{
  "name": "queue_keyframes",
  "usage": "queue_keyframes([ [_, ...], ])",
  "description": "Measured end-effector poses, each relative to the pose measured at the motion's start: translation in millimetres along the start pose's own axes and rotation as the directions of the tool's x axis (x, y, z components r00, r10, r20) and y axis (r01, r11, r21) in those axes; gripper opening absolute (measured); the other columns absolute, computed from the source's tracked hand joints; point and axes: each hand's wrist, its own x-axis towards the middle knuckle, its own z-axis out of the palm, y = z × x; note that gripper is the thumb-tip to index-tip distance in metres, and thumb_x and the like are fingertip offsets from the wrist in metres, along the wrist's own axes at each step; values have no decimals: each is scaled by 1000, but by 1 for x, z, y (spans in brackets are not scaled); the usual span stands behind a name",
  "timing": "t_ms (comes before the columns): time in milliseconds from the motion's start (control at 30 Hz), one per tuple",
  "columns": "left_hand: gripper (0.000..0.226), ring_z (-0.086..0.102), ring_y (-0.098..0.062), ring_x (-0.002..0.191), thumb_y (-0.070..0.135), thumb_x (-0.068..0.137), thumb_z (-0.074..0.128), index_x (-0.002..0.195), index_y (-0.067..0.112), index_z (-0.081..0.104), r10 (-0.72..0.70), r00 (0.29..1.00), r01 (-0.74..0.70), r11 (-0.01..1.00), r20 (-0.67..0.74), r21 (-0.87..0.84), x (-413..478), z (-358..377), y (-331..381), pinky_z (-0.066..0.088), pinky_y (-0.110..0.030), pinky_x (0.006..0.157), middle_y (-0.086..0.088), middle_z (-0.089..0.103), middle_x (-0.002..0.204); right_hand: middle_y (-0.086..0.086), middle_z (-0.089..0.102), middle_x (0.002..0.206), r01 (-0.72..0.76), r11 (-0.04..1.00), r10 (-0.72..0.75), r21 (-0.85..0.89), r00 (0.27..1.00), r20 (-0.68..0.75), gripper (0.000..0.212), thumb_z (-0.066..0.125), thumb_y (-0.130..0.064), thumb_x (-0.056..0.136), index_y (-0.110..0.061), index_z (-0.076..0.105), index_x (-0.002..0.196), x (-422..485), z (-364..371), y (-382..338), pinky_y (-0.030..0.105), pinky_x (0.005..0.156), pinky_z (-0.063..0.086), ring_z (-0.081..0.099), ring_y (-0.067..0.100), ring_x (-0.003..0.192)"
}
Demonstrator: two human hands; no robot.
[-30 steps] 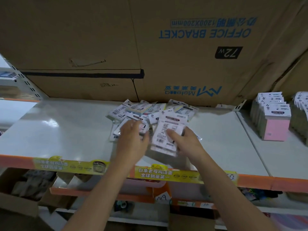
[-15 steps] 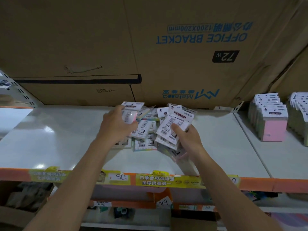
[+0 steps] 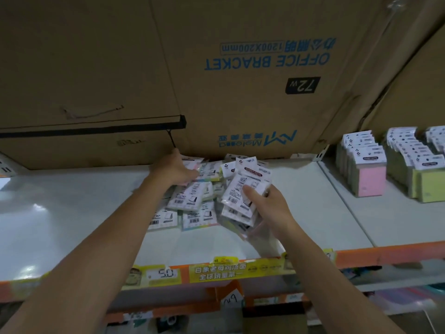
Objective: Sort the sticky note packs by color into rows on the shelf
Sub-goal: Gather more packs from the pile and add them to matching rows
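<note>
Packs (image 3: 245, 189) clamped in right hand (image 3: 269, 208) stand header-up, long axis leaning right; left hand (image 3: 175, 168) grips another pack (image 3: 192, 162) behind pile (image 3: 190, 203).

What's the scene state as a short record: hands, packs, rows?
left hand: reaches to the back of the loose pile; grip unclear
right hand: grips a fanned bunch of packs
sorted: pink row and yellow-green row, upright, on the right
shelf: white, orange front edge
behind: cardboard box
</note>
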Motion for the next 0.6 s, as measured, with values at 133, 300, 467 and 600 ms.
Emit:
queue_keyframes([
  [133,68,57,-22,90,58,74,66,126,22,40,62,964,-96,988,-259,-119,-50,11,1,48,-33,72,0,59,109,-2,75,108,2,997,-3,73,1000,15,31,70,-38,89,-24,65,116,-8,-10,2,50,92,56,72,20,98],
  [300,71,51,-14,98,51,74,69,133,32,33,182,967,-244,860,-177,-449,-115,67,26,43,-29,74,7,39,117,2,74,110,-32,994,27,105,998,50,30,66,-36,92,-23,65,120,-23,0,0,55,93,54,72,24,100],
  [467,69,48,-9,101,49,78,68,135,35,32,193,959,-279,760,-207,-587,-138,89,33,42,-16,74,7,35,122,10,68,125,-50,978,14,203,984,176,48,56,-51,96,-19,58,131,-40,1,-3,56,103,47,65,29,115],
  [600,81,55,-1,107,63,67,68,135,40,30,278,959,-229,638,-58,-735,-154,89,36,51,-20,82,11,41,133,22,64,128,-141,949,63,283,961,268,74,44,-65,85,-12,56,135,-56,-5,-6,56,106,44,59,40,121],
])
